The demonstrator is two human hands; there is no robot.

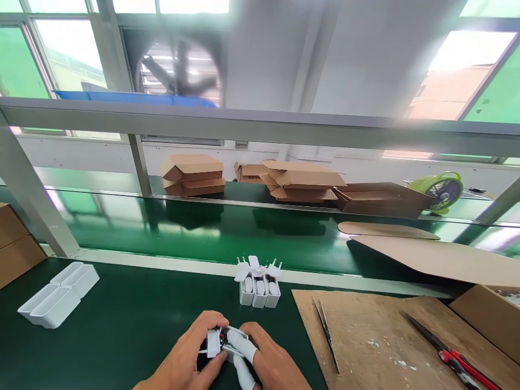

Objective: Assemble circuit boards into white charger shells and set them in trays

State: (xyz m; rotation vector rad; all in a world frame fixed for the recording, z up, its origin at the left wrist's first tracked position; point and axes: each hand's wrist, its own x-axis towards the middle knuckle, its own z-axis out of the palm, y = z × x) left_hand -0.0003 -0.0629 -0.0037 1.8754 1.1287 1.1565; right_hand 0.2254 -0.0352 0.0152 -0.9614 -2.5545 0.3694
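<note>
White plastic charger, pinched in your left hand and right hand; beyond, three white trays hold plugs.

Both hands are bare except for white finger cots on the right hand.

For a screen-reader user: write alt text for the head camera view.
Two bare hands, left hand and right hand, hold a small white plastic plug casing together over a dark green work mat. Behind stand three white plug adapters; white plastic trays lie left, a brown cardboard sheet with red-handled scissors right.
</note>
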